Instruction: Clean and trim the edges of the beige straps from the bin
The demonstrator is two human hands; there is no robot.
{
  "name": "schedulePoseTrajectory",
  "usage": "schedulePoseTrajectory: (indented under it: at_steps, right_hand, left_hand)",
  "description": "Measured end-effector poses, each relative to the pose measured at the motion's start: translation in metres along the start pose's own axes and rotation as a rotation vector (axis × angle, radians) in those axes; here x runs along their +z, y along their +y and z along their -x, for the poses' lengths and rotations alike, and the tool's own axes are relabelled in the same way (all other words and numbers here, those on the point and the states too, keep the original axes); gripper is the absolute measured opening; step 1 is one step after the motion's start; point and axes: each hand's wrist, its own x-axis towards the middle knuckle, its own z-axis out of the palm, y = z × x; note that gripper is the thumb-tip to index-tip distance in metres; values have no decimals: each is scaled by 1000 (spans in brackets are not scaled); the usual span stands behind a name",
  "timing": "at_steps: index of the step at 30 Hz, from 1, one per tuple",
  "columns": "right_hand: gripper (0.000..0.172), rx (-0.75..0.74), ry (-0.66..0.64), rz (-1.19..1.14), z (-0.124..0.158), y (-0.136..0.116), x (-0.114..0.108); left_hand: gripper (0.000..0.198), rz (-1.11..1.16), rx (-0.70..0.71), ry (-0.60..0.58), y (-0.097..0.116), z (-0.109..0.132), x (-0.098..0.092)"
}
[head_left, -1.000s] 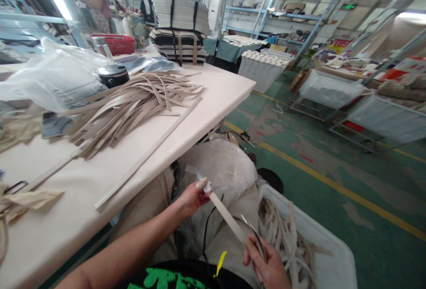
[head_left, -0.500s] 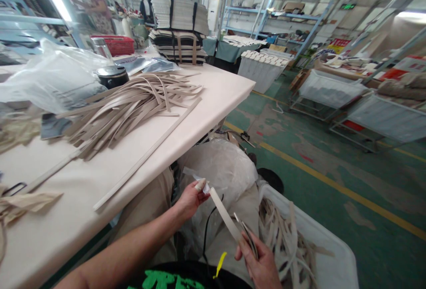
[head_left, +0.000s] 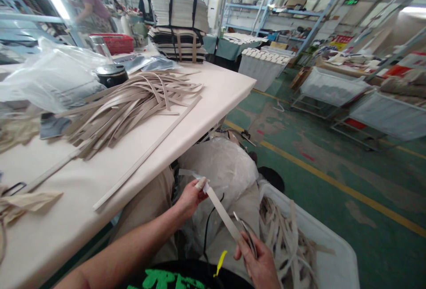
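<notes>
Above my lap, a narrow beige strip (head_left: 222,212) runs taut and slanting between both hands. My left hand (head_left: 193,196) pinches its far end, where a whitish see-through tail (head_left: 188,172) sticks out past the fingers; a pale wrap covers one fingertip. My right hand (head_left: 258,253) is closed around the near end of the strip. A thin curved piece with a pale, shiny edge (head_left: 244,227) also rises from that hand; whether it is a loop of the strip or a tool, I cannot tell.
To the left, a table (head_left: 186,129) bears a pile of beige strips (head_left: 123,111), a single strip (head_left: 149,151), a dark lidded pot (head_left: 111,76) and plastic wrapping (head_left: 49,71). At my right stands a white tub (head_left: 342,253) with strips inside. Another person (head_left: 95,2) stands far left.
My left hand and the strip's far end have shifted very slightly left and up. The right hand holds its place, and the strip stays stretched between both hands.
</notes>
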Motion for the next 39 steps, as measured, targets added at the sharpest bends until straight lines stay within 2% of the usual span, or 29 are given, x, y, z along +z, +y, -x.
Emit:
schedulePoseTrajectory:
  at_steps: [3,6,10,19,28,34,39]
  right_hand:
    - [53,36,-56,-33,1,-6,-1]
    - [54,47,-24,-56,3,-7,-3]
    - [54,21,-28,-36,3,0,-5]
    - [53,13,-150,8,0,10,-5]
    - [51,-14,-87,162,-4,5,-4]
    - [49,-48,-94,168,-11,-2,6]
    - [48,-47,-124,69,-19,-18,27]
  left_hand:
    - [50,-15,22,-10,1,0,0]
    - [51,-22,34,-17,1,1,0]
    - [52,-26,36,-8,2,2,2]
    - [51,-70,60,8,-2,-2,-3]
    - [39,-155,101,-58,-2,6,2]
    - [33,-195,108,-102,-2,11,4]
    - [33,-214,22,-203,-11,19,8]
